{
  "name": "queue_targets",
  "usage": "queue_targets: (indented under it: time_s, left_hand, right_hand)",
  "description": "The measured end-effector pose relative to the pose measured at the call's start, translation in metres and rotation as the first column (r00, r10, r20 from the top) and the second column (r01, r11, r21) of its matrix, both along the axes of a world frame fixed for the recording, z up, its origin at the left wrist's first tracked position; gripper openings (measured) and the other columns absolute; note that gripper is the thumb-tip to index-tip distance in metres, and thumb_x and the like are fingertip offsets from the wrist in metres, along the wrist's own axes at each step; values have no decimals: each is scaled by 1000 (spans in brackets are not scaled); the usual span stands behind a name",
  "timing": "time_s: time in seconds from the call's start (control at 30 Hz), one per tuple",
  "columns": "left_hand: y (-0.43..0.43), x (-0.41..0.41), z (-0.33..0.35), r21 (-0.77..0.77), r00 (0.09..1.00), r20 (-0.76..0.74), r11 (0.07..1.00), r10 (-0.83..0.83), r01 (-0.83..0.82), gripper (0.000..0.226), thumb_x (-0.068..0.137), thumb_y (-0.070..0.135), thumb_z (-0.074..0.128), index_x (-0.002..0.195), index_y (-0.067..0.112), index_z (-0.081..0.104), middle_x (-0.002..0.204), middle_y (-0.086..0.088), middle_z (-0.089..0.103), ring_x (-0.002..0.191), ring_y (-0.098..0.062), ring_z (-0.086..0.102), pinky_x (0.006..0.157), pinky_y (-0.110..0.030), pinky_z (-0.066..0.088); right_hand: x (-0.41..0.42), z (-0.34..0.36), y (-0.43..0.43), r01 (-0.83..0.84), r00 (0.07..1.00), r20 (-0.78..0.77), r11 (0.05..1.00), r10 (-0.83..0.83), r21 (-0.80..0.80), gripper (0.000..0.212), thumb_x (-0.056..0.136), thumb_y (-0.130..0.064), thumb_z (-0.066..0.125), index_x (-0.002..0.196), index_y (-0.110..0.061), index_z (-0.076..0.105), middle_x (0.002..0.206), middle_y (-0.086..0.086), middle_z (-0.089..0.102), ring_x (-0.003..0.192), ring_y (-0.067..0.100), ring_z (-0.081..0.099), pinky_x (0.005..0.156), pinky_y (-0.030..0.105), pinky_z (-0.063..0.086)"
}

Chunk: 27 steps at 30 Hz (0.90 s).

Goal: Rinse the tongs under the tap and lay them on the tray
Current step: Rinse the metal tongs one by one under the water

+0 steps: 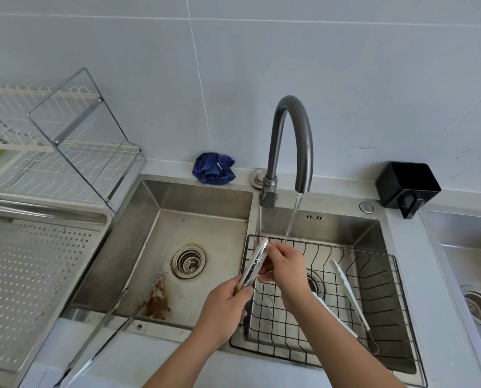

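At a stainless-steel double sink (149,233), a person rinses a pair of serrated silver metal tongs (254,261) beneath a dark grey gooseneck tap (289,135). The perforated steel tray (37,275) lies well to the left, beyond the left basin. The left hand (225,303), nearer the tray, wraps its fingers around the handle end. The right hand (284,264) pinches the jagged tips with curled fingers. The tongs' long axis runs from the left hand up and away toward the tap. The running water (292,219) lands on the right hand, just right of the tips. A black wire basket (373,278) sits below, holding white-tipped tongs (348,295). Long slim metal tongs (102,331) lie across the left basin's front rim, along the likely path to the tray.
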<state>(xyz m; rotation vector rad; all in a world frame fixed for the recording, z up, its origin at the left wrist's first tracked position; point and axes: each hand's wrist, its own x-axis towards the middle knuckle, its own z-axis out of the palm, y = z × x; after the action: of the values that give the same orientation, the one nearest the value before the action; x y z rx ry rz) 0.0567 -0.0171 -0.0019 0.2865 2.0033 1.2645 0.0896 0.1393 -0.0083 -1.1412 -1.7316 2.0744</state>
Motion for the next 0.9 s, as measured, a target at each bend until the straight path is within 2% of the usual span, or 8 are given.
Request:
queue_targets:
  time_s: [0.13,0.27,0.37,0.47,0.57,0.67,0.73,0.9]
  left_hand:
    - [8,-2,4,-21,999,44,1000,8,-8,33,84,40,55,95,12,67,79,0,65,60,-11,58,56,-29,45]
    - [21,-4,10,0,991,132,1000,23,-23,40,78,43,56,97,11,69,80,1,68,61,-13,59,51,-27,44]
    - [29,-4,10,16,987,158,1000,16,-19,32,87,37,58,100,11,69,86,-7,70,64,-16,60,51,-28,45]
    - [32,-4,8,38,976,212,998,40,-49,20,99,26,55,103,11,68,99,-18,72,68,-19,60,54,-30,46]
    - [35,-2,8,55,970,241,997,41,-56,19,100,27,55,107,15,67,96,-12,72,69,-18,61,55,-29,46]
    - [35,0,7,42,972,235,998,29,-40,19,100,27,55,107,14,67,94,-9,70,71,-18,61,56,-29,45]
    - [35,1,7,45,968,248,998,28,-41,20,100,26,54,107,13,67,93,-8,69,71,-19,61,56,-28,45]
    - [40,2,6,78,972,234,996,19,-39,18,101,24,54,107,15,67,90,-7,69,67,-16,61,52,-26,45]
  right_hand:
    - [3,-2,6,-21,1000,1,999,21,-48,18,96,-7,59,85,0,72,64,6,68,56,14,64,54,30,58]
    - [4,-5,17,47,999,10,997,-46,-61,29,101,-15,56,86,4,71,65,9,68,56,18,63,51,31,56]
    - [3,-5,23,20,1000,-3,997,-20,-77,22,96,-8,57,80,0,69,67,8,70,59,18,63,53,29,55]
    - [2,-7,28,-3,1000,-18,996,1,-86,19,97,-10,59,86,0,71,72,8,73,62,18,66,55,30,56]
    - [2,-11,31,49,999,6,997,-49,-60,28,102,-18,57,88,-1,73,70,12,72,60,21,68,54,32,57]
    - [3,-13,32,32,999,15,998,-31,-46,25,98,-8,53,84,-4,73,71,10,74,62,22,70,53,30,56]
    - [4,-14,33,13,1000,1,999,-13,-44,21,95,-3,52,90,-4,72,73,8,76,64,20,71,52,28,55]
    - [2,-15,36,100,995,-12,995,-101,-21,21,101,-11,55,95,-4,75,68,8,75,61,21,73,54,33,59]
